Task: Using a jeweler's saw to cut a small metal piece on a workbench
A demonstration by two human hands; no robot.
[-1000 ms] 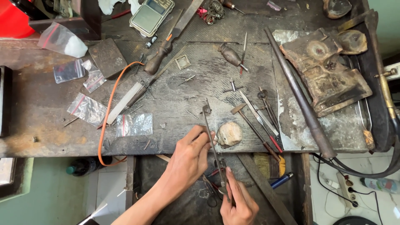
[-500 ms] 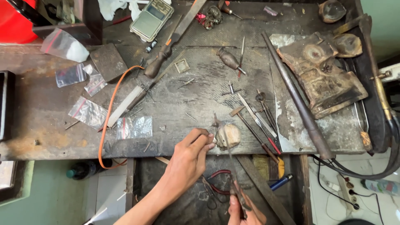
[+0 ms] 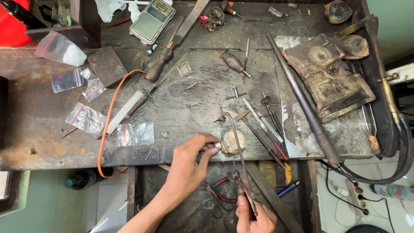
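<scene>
Dark, scarred wooden workbench fills the view from 9 to 3 o'clock, littered with tools. At 2 o'clock, a charred, cracked block sits on a pale metal sheet. A long dark tapered metal rod runs from 1 o'clock down toward 4 o'clock. An orange cable loops from the bench's middle left down over its front edge at 8 o'clock. A small grey digital scale lies at 11 o'clock, a wooden-handled flat file just beside it. Clear plastic zip bags are scattered at 9 to 10 o'clock.

Left hand, just below centre at 6 o'clock, is closed in a pinch, thumb and forefinger gripping a small piece too tiny to identify, pressed against the pale, worn wooden bench pin at the bench's front edge.

Right hand, at 5 o'clock on the bottom edge, is closed around the handle of a thin metal saw frame, which rises up past the bench pin; its top end hooks over near centre. Red-handled pliers lie between the two hands, in the dark tray below the bench.
</scene>
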